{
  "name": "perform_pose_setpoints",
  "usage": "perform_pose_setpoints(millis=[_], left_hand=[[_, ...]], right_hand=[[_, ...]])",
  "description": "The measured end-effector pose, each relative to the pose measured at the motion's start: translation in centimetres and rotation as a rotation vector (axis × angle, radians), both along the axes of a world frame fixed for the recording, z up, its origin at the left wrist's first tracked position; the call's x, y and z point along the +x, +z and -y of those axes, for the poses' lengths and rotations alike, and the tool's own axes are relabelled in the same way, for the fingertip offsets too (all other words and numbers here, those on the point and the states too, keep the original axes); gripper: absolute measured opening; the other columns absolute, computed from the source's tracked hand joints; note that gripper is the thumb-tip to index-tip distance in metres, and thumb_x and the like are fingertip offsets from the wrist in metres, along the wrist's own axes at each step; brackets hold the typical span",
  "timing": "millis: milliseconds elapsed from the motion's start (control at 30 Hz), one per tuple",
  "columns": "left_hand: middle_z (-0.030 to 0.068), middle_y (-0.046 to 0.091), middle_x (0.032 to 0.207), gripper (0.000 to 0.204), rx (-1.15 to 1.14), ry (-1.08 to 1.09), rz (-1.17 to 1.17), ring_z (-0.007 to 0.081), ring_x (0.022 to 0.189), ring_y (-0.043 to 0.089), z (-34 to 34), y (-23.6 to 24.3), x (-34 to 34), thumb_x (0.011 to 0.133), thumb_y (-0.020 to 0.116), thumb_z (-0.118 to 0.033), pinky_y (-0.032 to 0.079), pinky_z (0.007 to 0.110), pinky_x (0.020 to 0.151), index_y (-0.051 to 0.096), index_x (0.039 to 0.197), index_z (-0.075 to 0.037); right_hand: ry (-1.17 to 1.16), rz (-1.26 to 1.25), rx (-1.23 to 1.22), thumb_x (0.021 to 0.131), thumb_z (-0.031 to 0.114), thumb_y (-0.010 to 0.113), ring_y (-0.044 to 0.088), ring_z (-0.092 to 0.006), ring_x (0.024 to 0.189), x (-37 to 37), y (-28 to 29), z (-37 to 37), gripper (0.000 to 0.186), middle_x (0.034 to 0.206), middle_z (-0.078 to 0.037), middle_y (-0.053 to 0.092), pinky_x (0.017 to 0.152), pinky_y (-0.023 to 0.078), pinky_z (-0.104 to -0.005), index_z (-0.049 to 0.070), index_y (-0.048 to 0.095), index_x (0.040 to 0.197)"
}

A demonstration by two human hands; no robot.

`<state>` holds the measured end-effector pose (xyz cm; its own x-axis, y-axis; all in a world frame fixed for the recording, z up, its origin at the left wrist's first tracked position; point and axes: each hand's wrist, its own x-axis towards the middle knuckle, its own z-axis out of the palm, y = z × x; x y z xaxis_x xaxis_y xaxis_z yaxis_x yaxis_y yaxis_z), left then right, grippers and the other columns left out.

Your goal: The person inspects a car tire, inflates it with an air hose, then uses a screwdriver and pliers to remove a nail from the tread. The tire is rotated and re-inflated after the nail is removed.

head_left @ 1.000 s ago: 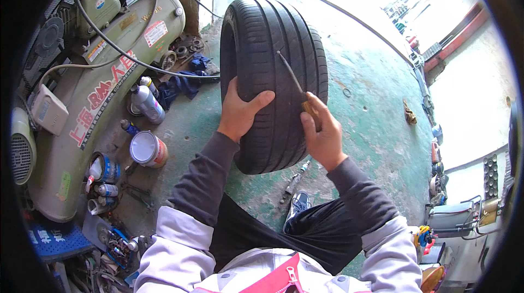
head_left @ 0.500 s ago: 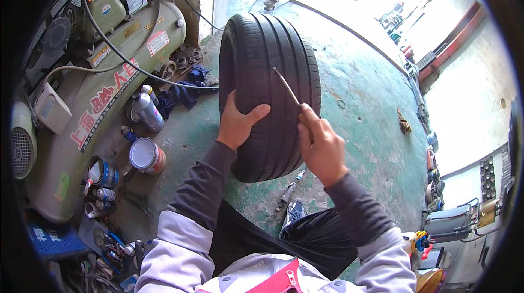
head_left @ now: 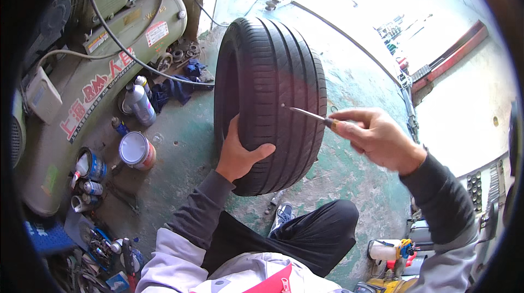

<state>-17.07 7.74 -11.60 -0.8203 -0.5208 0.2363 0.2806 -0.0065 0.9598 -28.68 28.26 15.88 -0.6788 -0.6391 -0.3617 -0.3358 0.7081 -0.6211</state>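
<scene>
A black tyre (head_left: 273, 151) stands upright on its tread in front of me. My left hand (head_left: 242, 154) clasps its left edge, thumb on the tread and the fingers reaching over the sidewall toward the inside. In my right hand (head_left: 379, 135) is a screwdriver (head_left: 308, 113) with a thin metal shaft and a dark handle. Its shaft points left across the tread. The tip is close to a small pale round spot (head_left: 283, 105) in the tread; whether it touches the rubber I cannot tell.
To the left lies a large green air compressor (head_left: 117, 72) with a hose (head_left: 120, 42) running toward the tyre. An open paint can (head_left: 136, 151), a grey bottle (head_left: 141, 104) and several small cans stand beside it. Tools lie at lower left; a red-edged ramp (head_left: 453, 52) is at right.
My right hand has swung right and lowered, turning the screwdriver from steep to nearly level. The tyre has rolled toward me, bringing the pale spot lower. My left hand keeps its hold.
</scene>
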Motion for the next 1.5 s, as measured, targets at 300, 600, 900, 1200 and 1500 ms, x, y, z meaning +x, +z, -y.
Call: perform_pose_setpoints(millis=[300,600,900,1200,1500], left_hand=[[0.0192,0.057,0.148,0.111,0.117,-0.013,-0.051,0.0294,0.135,0.060,1.4,0.0,0.0,0.078,0.097,-0.038,0.048,0.043,0.116,0.035,0.161,0.004],[0.0226,0.053,0.153,0.119,0.068,0.047,-0.036,0.0332,0.139,0.057,0.5,-0.9,0.9,0.075,0.099,-0.042,0.045,0.044,0.118,0.032,0.163,0.003],[0.0210,0.058,0.146,0.112,0.053,0.056,-0.032,0.0316,0.134,0.061,-0.1,-1.4,1.1,0.077,0.097,-0.034,0.048,0.044,0.116,0.034,0.161,0.004],[0.0167,0.062,0.143,0.095,0.166,0.019,-0.054,0.0256,0.130,0.063,3.4,-0.5,1.4,0.081,0.096,-0.029,0.052,0.040,0.112,0.043,0.153,0.003],[0.0157,0.061,0.143,0.096,0.183,0.043,-0.063,0.0251,0.130,0.063,2.8,-1.1,0.2,0.082,0.096,-0.029,0.052,0.040,0.112,0.043,0.154,0.004]], right_hand=[[0.531,-0.818,-0.014,0.109,0.027,0.067,0.059,-0.0113,0.054,2.1,-1.6,3.7,0.041,0.071,-0.003,0.060,0.049,0.049,-0.0330,0.008,0.068,0.146],[0.634,-0.798,0.338,0.104,0.021,0.067,0.076,-0.0300,0.068,3.0,2.3,6.6,0.031,0.091,-0.015,0.078,0.064,0.061,-0.0403,0.005,0.077,0.128],[0.158,-0.394,-0.019,0.103,0.014,0.073,0.079,-0.0251,0.079,4.2,-1.9,2.7,0.030,0.098,-0.019,0.081,0.071,0.061,-0.0387,0.001,0.077,0.130],[0.330,-1.028,-0.437,0.095,0.009,0.079,0.069,-0.0307,0.064,2.2,-16.6,1.0,0.055,0.085,-0.010,0.066,0.058,0.058,-0.0424,0.013,0.068,0.149],[0.110,-1.092,-0.481,0.096,0.013,0.079,0.069,-0.0272,0.073,3.7,-22.4,1.8,0.051,0.114,-0.012,0.059,0.061,0.060,-0.0398,0.013,0.070,0.146]])
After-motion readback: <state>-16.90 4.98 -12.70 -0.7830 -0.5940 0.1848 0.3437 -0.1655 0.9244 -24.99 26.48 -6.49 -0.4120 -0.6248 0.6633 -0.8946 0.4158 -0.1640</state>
